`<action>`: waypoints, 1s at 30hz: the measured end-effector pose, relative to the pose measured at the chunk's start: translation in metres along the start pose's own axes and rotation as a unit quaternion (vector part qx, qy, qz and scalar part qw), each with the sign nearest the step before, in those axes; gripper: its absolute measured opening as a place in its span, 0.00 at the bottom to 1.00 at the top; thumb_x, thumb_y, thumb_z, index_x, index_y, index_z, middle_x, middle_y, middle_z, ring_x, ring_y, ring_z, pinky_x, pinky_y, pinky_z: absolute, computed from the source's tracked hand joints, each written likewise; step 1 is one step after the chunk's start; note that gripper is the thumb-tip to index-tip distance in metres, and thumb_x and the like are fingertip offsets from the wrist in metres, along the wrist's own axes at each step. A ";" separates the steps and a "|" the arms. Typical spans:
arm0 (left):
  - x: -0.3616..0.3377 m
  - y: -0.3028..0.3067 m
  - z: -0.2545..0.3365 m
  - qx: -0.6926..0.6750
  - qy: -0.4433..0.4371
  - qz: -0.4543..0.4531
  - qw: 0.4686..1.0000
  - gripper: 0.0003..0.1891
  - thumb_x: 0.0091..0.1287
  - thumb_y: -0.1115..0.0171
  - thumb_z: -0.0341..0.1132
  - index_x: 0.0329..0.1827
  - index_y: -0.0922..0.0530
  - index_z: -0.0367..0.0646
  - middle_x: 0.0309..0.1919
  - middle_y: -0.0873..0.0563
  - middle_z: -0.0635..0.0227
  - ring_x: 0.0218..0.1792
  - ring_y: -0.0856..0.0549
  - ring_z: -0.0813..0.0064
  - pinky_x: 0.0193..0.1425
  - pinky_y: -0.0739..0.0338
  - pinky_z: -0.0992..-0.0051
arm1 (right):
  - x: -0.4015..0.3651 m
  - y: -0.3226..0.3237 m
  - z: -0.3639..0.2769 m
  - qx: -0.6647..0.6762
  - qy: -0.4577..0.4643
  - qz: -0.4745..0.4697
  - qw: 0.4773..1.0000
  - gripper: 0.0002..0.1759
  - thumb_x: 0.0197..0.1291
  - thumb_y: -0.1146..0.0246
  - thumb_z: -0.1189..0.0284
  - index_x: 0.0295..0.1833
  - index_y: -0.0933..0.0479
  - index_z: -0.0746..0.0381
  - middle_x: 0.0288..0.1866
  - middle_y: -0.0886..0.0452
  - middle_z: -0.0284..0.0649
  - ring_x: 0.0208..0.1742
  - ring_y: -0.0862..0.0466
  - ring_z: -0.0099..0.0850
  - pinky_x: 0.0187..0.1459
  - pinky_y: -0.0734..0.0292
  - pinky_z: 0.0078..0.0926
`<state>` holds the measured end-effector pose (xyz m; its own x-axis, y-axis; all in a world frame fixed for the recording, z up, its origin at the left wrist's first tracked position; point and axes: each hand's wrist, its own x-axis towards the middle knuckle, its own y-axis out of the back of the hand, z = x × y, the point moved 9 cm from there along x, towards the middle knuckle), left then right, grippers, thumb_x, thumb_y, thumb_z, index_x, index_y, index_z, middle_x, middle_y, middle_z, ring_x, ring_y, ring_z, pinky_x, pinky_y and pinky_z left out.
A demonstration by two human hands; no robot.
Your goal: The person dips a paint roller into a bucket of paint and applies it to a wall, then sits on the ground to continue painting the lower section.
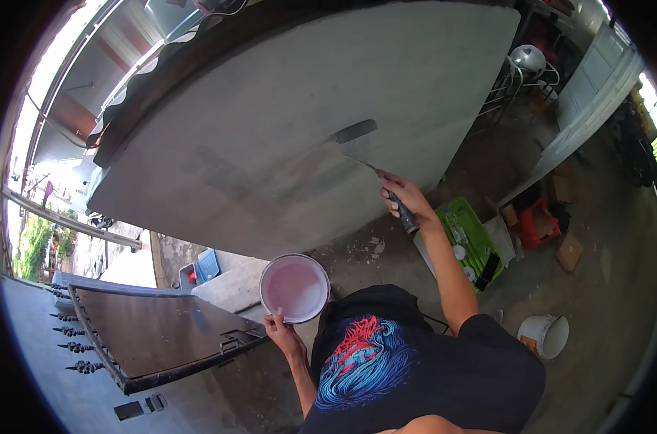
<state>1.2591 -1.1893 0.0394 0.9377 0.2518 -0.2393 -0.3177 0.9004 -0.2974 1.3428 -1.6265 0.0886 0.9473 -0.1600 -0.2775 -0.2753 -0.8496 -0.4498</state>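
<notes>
A paint roller is in my right hand (404,197), whose fingers are wrapped round its dark handle (403,214). The grey sleeve of the paint roller (356,131) lies against the pale grey wall (270,108). Darker, damp-looking patches show on the wall to the left of the sleeve. With my left hand (280,329) I grip the near rim of a round bucket (296,289), held at waist height. Pale pinkish-white liquid shows inside it. The bucket is apart from the wall.
A green tray (469,249) with assorted items sits on the floor at right, near a red container (537,223) and cardboard pieces. A white bucket (545,336) stands lower right. A dark metal gate (162,333) is at left, and a blue bin (207,266) stands beyond it.
</notes>
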 end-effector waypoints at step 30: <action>0.006 -0.023 -0.003 0.004 0.004 0.016 1.000 0.12 0.68 0.40 0.30 0.34 0.37 0.49 0.30 0.28 0.76 0.31 0.26 0.87 0.38 0.28 0.83 | 0.041 0.020 0.008 -0.179 0.186 0.070 0.964 0.26 0.75 0.50 0.52 0.61 0.25 0.63 0.16 0.40 0.24 0.13 0.42 0.13 0.14 0.46 0.17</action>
<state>1.2713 -1.2098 0.0422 0.9260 0.2776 -0.2558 -0.3461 0.8950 -0.2815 1.3748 -1.6455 0.0613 0.9169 -0.3973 0.0385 -0.3928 -0.9152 -0.0906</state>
